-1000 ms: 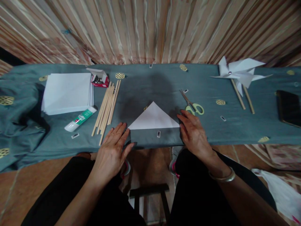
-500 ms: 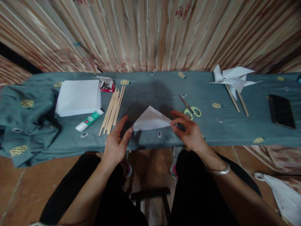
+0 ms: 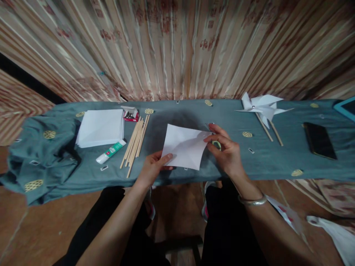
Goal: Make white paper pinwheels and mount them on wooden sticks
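Note:
An opened-out square sheet of white paper (image 3: 184,146) is held between my two hands, a little above the cloth, with faint creases across it. My left hand (image 3: 152,166) pinches its lower left corner, thumb on top and fingers beneath. At the upper right corner, my right hand (image 3: 226,149) grips the paper between thumb and fingertips. Behind that hand lies a pair of scissors (image 3: 217,145), mostly hidden, with part of a light green handle showing. Left of the paper rest several thin wooden sticks (image 3: 135,142).
A stack of white paper (image 3: 101,125), an opened red box of small metal pins (image 3: 131,115) and a glue stick (image 3: 111,151) lie left. Two paper pinwheels (image 3: 263,107) on sticks and a black phone (image 3: 319,140) lie right. A patterned curtain (image 3: 177,51) hangs behind the table.
The paper was a folded triangle flat on the cloth; now it is unfolded into a square and lifted. My left hand has moved right and gripped its corner. The view has shifted slightly.

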A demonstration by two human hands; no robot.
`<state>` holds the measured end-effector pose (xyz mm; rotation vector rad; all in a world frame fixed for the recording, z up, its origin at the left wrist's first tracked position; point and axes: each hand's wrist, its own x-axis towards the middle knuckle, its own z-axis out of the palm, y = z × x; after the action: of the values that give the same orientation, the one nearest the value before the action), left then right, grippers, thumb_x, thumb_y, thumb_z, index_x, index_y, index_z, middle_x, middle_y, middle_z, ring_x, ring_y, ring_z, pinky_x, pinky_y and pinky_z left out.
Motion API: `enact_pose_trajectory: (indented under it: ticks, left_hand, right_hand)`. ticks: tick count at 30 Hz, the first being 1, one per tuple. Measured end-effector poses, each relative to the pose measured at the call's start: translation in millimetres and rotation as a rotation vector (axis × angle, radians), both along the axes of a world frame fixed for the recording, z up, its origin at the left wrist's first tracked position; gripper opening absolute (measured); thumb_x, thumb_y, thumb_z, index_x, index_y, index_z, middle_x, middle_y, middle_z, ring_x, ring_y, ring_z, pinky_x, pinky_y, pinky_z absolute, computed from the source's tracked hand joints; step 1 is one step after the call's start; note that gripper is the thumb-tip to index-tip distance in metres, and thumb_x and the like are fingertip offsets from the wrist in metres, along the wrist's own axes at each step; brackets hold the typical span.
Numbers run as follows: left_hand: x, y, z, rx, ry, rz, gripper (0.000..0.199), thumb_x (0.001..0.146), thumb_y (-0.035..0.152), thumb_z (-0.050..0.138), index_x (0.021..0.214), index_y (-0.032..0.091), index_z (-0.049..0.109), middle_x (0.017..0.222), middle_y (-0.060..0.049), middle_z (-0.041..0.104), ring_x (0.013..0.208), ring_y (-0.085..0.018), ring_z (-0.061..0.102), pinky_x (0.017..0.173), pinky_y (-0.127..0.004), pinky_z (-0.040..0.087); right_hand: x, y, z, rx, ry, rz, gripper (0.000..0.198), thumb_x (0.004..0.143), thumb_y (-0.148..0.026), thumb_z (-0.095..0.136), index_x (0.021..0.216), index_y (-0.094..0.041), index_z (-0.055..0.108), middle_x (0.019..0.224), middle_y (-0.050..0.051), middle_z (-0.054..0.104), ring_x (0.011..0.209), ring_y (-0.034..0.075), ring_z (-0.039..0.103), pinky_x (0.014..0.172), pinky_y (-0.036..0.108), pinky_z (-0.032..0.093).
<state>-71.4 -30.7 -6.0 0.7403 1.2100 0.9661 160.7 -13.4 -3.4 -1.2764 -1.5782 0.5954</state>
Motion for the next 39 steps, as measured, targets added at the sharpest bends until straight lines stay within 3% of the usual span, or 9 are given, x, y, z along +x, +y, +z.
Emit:
enact_pose_trajectory:
  ticks: [4, 9, 13, 20, 24, 27, 31, 36, 39]
  left_hand:
    - [7.2, -4.0, -1.6, -0.075, -0.031, -0.026, 0.038, 0.050, 0.040, 0.089, 0.071, 0.011, 0.075, 0.070, -0.007, 0.073, 0.056, -0.015, 0.065, 0.052, -0.023, 0.048]
    - [6.8, 2.0, -2.9, 0.011, -0.083, 0.142, 0.032, 0.052, 0.034, 0.088, 0.074, 0.014, 0.077, 0.074, -0.004, 0.075, 0.064, -0.015, 0.064, 0.064, -0.025, 0.050]
    - [5.5, 11.7, -2.5, 0.086, -0.128, 0.280, 0.034, 0.056, 0.034, 0.087, 0.081, 0.014, 0.075, 0.078, -0.004, 0.076, 0.067, -0.016, 0.066, 0.068, -0.026, 0.051]
    - [7.7, 21.7, 3.7, 0.203, -0.157, 0.347, 0.037, 0.059, 0.037, 0.086, 0.085, 0.013, 0.075, 0.079, -0.006, 0.076, 0.070, -0.018, 0.068, 0.071, -0.029, 0.052]
    - [1.4, 27.0, 7.8, 0.258, -0.126, 0.373, 0.034, 0.060, 0.035, 0.085, 0.085, 0.014, 0.075, 0.082, -0.006, 0.077, 0.074, -0.020, 0.070, 0.076, -0.032, 0.054]
    - [-5.8, 31.8, 10.2, 0.299, -0.140, 0.386, 0.030, 0.061, 0.032, 0.084, 0.085, 0.017, 0.076, 0.082, -0.004, 0.077, 0.078, -0.021, 0.071, 0.083, -0.034, 0.054]
    - [-15.0, 36.8, 14.5, 0.325, -0.171, 0.422, 0.026, 0.061, 0.029, 0.085, 0.084, 0.020, 0.077, 0.083, -0.002, 0.077, 0.080, -0.020, 0.070, 0.083, -0.033, 0.054]
    - [-25.9, 39.6, 21.3, 0.321, -0.162, 0.477, 0.024, 0.059, 0.029, 0.085, 0.078, 0.018, 0.077, 0.077, -0.003, 0.076, 0.067, -0.016, 0.067, 0.068, -0.029, 0.053]
    - [-32.7, 42.3, 23.4, 0.323, -0.147, 0.538, 0.022, 0.056, 0.027, 0.086, 0.072, 0.016, 0.076, 0.071, -0.002, 0.074, 0.061, -0.014, 0.064, 0.063, -0.026, 0.051]
  right_hand:
    - [7.5, 2.0, 1.6, 0.019, -0.069, -0.010, 0.014, 0.085, -0.023, 0.059, 0.094, -0.025, 0.069, 0.138, 0.007, 0.057, 0.128, 0.024, 0.056, 0.111, 0.048, 0.041]
    - [35.5, 5.1, -7.2, 0.044, -0.571, -0.206, 0.033, 0.090, -0.029, 0.053, 0.118, -0.016, 0.064, 0.120, 0.017, 0.068, 0.115, 0.032, 0.062, 0.097, 0.051, 0.049]
    - [49.5, 6.0, -17.6, -0.135, -0.917, -0.279, 0.031, 0.087, -0.033, 0.058, 0.109, -0.013, 0.068, 0.094, 0.018, 0.074, 0.087, 0.034, 0.069, 0.077, 0.047, 0.055]
    - [36.4, 11.6, -5.4, -0.360, -1.019, -0.265, 0.033, 0.087, -0.024, 0.056, 0.115, -0.011, 0.066, 0.098, 0.018, 0.074, 0.087, 0.031, 0.071, 0.077, 0.039, 0.052]
    - [39.8, 20.2, -5.7, -0.414, -0.733, -0.266, 0.035, 0.081, -0.024, 0.060, 0.114, -0.013, 0.068, 0.095, 0.014, 0.075, 0.086, 0.028, 0.071, 0.080, 0.039, 0.051]
    - [41.6, 24.3, -5.5, -0.489, -0.148, -0.205, 0.031, 0.072, -0.031, 0.070, 0.099, -0.017, 0.072, 0.084, 0.007, 0.074, 0.076, 0.021, 0.069, 0.072, 0.032, 0.052]
    - [29.8, 20.2, 2.6, -0.624, 0.526, 0.044, 0.032, 0.060, -0.034, 0.083, 0.088, -0.019, 0.074, 0.082, 0.004, 0.074, 0.064, 0.011, 0.063, 0.057, 0.020, 0.049]
    - [8.1, 8.4, 5.8, -0.763, 0.825, 0.221, 0.031, 0.062, -0.024, 0.084, 0.091, -0.020, 0.075, 0.079, 0.003, 0.073, 0.054, 0.006, 0.056, 0.041, 0.012, 0.039]
    - [-2.5, 1.5, 1.6, -0.808, 0.902, 0.245, 0.035, 0.060, -0.028, 0.087, 0.092, -0.021, 0.076, 0.081, 0.003, 0.073, 0.066, 0.011, 0.064, 0.051, 0.016, 0.048]
